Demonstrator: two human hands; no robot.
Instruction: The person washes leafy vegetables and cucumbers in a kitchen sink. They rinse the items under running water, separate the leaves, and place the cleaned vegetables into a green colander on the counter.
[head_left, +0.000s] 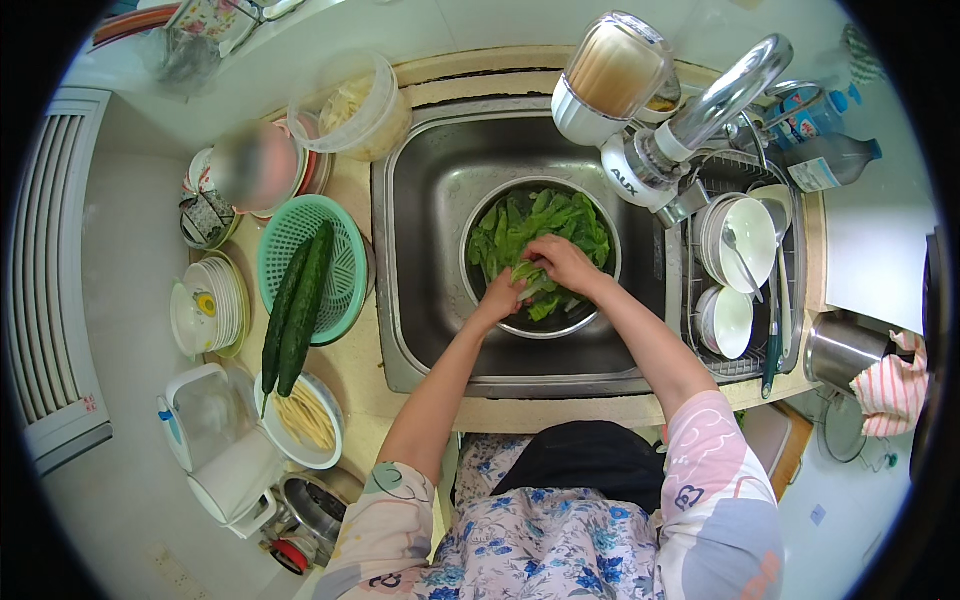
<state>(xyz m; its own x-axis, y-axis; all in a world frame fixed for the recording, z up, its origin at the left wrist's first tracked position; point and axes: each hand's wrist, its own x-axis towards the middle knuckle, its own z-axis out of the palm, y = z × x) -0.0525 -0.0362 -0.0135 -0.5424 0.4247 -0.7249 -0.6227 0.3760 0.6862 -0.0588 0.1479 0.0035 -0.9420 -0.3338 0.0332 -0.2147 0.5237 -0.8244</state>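
A round metal bowl (617, 259) of leafy green vegetables (551, 214) sits in the stainless steel sink (427, 195). Over the near part of the bowl, my left hand (501, 298) grips a small bunch of greens with pale stems (534, 282). My right hand (564, 264) is just beside it, its bent fingers pinching the top of the same bunch. Some of the bunch is hidden behind the fingers.
Left of the sink, two cucumbers (304, 300) lie across a green plastic colander (349, 300), over a bowl of pale yellow strips (304, 416). A faucet (720, 97) with a filter leans over the sink's back right. Bowls (742, 240) fill a wire rack at right.
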